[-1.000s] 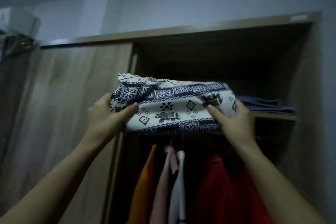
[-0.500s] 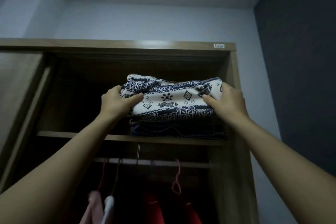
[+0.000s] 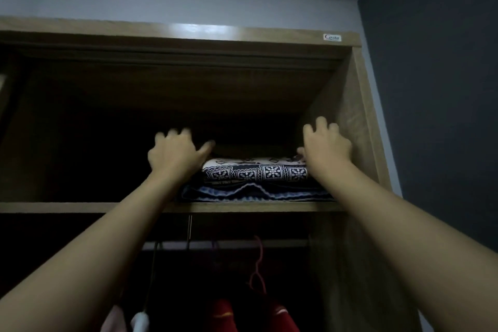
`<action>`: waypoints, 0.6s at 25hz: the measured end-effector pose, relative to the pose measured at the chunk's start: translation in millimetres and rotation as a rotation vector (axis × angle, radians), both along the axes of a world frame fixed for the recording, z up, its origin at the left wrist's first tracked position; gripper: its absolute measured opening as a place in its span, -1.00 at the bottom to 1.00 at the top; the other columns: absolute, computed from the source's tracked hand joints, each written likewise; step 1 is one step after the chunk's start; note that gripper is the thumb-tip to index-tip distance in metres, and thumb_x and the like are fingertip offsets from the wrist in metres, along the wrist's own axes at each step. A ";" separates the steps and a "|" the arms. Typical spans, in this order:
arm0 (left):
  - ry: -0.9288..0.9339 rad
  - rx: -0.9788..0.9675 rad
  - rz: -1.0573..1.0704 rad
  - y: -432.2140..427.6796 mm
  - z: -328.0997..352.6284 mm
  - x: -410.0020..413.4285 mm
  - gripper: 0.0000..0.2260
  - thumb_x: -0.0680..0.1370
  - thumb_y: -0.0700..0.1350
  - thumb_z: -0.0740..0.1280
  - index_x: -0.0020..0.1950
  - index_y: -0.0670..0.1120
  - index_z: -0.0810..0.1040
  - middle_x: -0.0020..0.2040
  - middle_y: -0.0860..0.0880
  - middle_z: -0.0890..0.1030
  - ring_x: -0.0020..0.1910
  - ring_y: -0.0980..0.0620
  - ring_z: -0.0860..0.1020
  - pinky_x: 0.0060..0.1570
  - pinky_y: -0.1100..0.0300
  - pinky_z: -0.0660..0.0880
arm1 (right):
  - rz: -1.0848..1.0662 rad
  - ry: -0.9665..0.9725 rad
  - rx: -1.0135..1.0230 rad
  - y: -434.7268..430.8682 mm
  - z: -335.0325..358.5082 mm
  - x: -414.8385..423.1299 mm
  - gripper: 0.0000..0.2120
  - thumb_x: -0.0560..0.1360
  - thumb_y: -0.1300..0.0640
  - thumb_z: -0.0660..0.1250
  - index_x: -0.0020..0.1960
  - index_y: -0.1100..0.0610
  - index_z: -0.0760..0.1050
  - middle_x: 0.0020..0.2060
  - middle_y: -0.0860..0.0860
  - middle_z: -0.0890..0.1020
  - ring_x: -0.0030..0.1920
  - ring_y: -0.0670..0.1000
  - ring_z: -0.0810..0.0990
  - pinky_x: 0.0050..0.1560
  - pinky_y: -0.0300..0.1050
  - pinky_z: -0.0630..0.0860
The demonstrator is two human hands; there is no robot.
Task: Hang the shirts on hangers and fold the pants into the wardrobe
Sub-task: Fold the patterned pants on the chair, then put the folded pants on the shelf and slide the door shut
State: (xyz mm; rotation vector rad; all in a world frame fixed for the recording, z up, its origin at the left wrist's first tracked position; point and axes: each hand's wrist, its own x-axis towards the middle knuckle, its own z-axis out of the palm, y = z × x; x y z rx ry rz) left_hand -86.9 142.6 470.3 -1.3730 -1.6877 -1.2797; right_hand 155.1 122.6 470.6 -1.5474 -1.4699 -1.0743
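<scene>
Evidently soft and light, the folded white-and-navy printed cloth pants (image 3: 256, 171) lay flat on a folded blue garment (image 3: 256, 193), toward the right end of the upper wooden shelf (image 3: 80, 207) of the brown wardrobe (image 3: 347, 116). Judging by their look, they would slump if lifted by one edge, so the sound hold was at both short ends, fingers under the fold and thumbs on top. A nudge to square them was better given with flat palms. Cloth on cloth slides easily, and the blue garment's rippled front edge suggested a push could drag the whole stack askew.

At the bundle's left end the left hand (image 3: 175, 153) was raised, its fingers spread and blurred, gripping nothing, the thumb reaching toward the top fold. At the right end the right hand (image 3: 326, 145) was likewise splayed and empty, close beside the wardrobe's side panel. Its thumb dipped to the pants' top right corner, though whether it touched could not be told.

Below the shelf ran a pale hanging rail (image 3: 229, 245) with a pink wire hanger (image 3: 257, 264). Red garments (image 3: 223, 315) hung beneath, and a pale garment (image 3: 140, 322) showed at the lower left.
</scene>
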 end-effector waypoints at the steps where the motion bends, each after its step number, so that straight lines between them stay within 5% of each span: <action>1: 0.112 -0.008 -0.038 -0.7 2.8 -0.7 -0.40 0.51 0.36 0.05 0.22 -0.08 0.50 0.21 -0.17 0.52 0.20 -0.19 0.46 0.05 -0.03 0.46 | 0.000 -0.127 -0.001 3.1 -1.3 2.7 -0.61 0.59 -0.04 0.12 0.35 0.12 0.32 0.32 0.14 0.37 0.30 0.17 0.36 0.17 0.06 0.35; 3: 0.203 -0.180 -0.202 0.4 4.8 -2.2 -0.33 0.52 0.37 -0.12 0.19 -0.04 0.55 0.23 -0.18 0.54 0.20 -0.18 0.49 0.13 -0.03 0.46 | 0.075 -0.245 -0.221 4.0 -5.5 7.5 -0.55 0.61 -0.13 -0.06 0.36 0.03 0.36 0.34 0.09 0.43 0.34 0.13 0.37 0.29 0.05 0.26; 6: 0.172 -0.300 -0.293 -2.9 -7.2 -7.2 -0.26 0.52 0.36 -0.22 0.22 -0.05 0.55 0.26 -0.19 0.53 0.24 -0.20 0.47 0.21 -0.04 0.37 | 0.105 -0.130 -0.528 1.6 -12.7 14.4 -0.45 0.59 -0.21 -0.15 0.41 0.00 0.32 0.36 0.14 0.42 0.34 0.18 0.38 0.31 0.08 0.33; 10: 0.091 0.061 -0.487 -34.6 -20.7 -29.5 -0.41 0.58 0.27 -0.16 0.00 -0.03 0.56 0.13 -0.20 0.61 0.17 -0.19 0.52 0.14 0.02 0.37 | 0.276 -0.178 -0.203 -26.5 -21.8 -7.0 -0.50 0.62 -0.09 -0.08 0.49 0.11 0.14 0.49 0.07 0.21 0.46 0.08 0.21 0.40 -0.03 0.19; 15: 0.220 0.159 -0.544 -93.8 -99.8 -71.5 -0.46 0.57 0.21 -0.04 0.43 -0.02 0.36 0.38 0.03 0.43 0.38 0.10 0.35 0.37 0.15 0.26 | 0.616 -0.280 -0.029 -57.5 -112.0 -95.5 -0.52 0.60 -0.07 0.00 0.45 0.10 0.24 0.44 0.01 0.32 0.42 0.00 0.30 0.37 -0.13 0.25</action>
